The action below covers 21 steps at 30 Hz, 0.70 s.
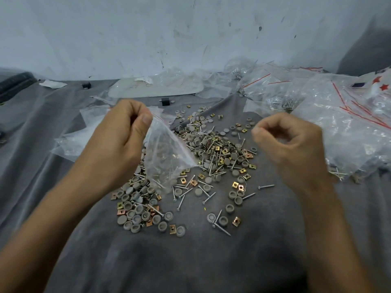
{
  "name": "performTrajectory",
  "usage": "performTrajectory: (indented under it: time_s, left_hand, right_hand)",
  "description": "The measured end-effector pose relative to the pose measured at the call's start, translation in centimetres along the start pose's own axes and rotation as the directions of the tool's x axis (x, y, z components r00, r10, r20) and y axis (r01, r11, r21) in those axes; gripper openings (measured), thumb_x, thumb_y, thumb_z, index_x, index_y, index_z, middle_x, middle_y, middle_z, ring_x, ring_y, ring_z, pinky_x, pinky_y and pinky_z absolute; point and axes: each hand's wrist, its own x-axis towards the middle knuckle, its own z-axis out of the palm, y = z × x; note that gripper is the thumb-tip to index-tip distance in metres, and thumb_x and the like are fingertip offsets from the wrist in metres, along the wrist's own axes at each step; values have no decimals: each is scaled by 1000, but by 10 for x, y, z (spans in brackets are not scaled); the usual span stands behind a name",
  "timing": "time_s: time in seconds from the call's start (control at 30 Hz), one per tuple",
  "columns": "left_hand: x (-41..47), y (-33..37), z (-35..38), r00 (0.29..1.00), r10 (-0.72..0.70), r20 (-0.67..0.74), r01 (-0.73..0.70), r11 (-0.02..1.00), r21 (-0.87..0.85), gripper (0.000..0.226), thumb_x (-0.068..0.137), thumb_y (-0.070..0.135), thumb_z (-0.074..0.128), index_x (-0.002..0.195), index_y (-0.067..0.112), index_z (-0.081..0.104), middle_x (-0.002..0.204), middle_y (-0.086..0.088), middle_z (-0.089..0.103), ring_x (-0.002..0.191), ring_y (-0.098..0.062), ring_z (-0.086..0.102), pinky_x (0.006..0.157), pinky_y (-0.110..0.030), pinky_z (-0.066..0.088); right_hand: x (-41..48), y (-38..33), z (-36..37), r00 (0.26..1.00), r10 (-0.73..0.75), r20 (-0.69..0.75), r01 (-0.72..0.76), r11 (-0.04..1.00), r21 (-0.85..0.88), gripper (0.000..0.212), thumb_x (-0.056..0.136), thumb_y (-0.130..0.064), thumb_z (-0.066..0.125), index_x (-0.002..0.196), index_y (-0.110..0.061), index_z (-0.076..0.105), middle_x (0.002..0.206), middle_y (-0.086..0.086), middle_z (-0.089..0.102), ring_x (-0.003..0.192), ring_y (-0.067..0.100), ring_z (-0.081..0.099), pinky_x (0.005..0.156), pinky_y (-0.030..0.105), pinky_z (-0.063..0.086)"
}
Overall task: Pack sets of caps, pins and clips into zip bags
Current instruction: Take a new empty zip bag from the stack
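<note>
Nearest, the heap of caps, pins and clips [211,157] covers the grey cloth [190,261]. Above it the left hand [124,132] pinches the zip bag [165,153] at its mouth, pins inside. The right hand [281,140] hovers with fingers curled, its contents unclear. It looks mid-fill, and the next drop needs that mouth held open.

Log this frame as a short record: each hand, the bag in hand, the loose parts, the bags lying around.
left hand: pinches the zip bag's top corner
zip bag: hangs over the pile; pins seem to lie inside
right hand: fingers curled, blurred; any hold unclear
loose parts: caps, pins and clips heaped on the grey cloth
packed bags: piled at the right
empty bags: at the left, beyond the left hand
</note>
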Motion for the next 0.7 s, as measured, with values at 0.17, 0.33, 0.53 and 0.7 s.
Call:
performTrajectory:
  time_s: [0.17, 0.33, 0.53, 0.7]
  left_hand:
    - [3, 12, -2, 1000, 27, 9, -27, 998, 51, 17, 104, 33, 44, 87, 31, 46, 73, 12, 49, 63, 3, 46, 57, -8, 35]
    - [-2, 22, -1, 999, 15, 42, -16, 999, 29, 19, 105, 30, 45, 87, 27, 48, 74, 8, 52, 64, -7, 48, 58, -15, 38]
    - [-9, 21, 1, 994, -28, 105, 39, 994, -101, 21, 102, 40, 45, 85, 28, 48, 67, 19, 52, 52, -5, 42, 51, -16, 36]
    - [-15, 20, 4, 988, -55, 142, 81, 980, -183, 25, 103, 45, 46, 84, 30, 49, 62, 18, 49, 52, -4, 40, 54, -27, 32]
  right_hand:
    - [-6, 2, 23, 795, 131, 593, -251, 960, 124, 56, 79, -25, 71, 132, -40, 60, 122, -18, 65, 112, 4, 61, 89, 29, 55]
    - [-14, -6, 48, 875, -3, 485, -164, 939, 302, 54, 82, -45, 81, 132, -36, 62, 121, -16, 70, 108, 5, 68, 88, 25, 55]
    - [-11, -10, 48, 980, -31, 198, -57, 904, 424, 9, 93, -28, 68, 98, -22, 73, 77, -7, 71, 71, 6, 63, 65, 20, 51]
    - [-12, -8, 47, 964, 32, 265, -133, 918, 373, 15, 94, -31, 64, 90, -17, 68, 70, -1, 66, 64, 9, 60, 62, 19, 50]
